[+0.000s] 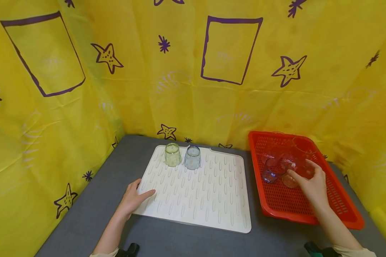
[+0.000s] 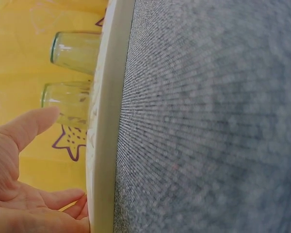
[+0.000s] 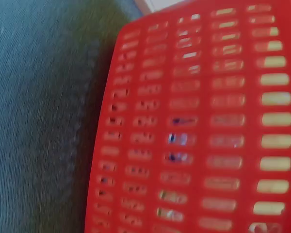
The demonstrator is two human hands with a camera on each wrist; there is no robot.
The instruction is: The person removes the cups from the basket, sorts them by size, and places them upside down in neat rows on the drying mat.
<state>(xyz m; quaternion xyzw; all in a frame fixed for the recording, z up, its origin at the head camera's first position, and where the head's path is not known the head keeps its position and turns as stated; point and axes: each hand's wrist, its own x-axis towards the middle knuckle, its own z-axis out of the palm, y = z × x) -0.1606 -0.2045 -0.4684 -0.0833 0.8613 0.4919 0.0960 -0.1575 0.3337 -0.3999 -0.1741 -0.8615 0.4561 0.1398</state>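
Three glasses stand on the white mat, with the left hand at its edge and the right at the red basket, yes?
Not three: the head view shows two, a greenish glass and a bluish glass, on the white mat. The left hand is indeed at its edge and the right hand at the red basket.

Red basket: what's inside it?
Several see-through glasses, including a bluish glass, sit in the red basket. The right hand hides part of the inside, so what lies beneath it and the exact count can't be told.
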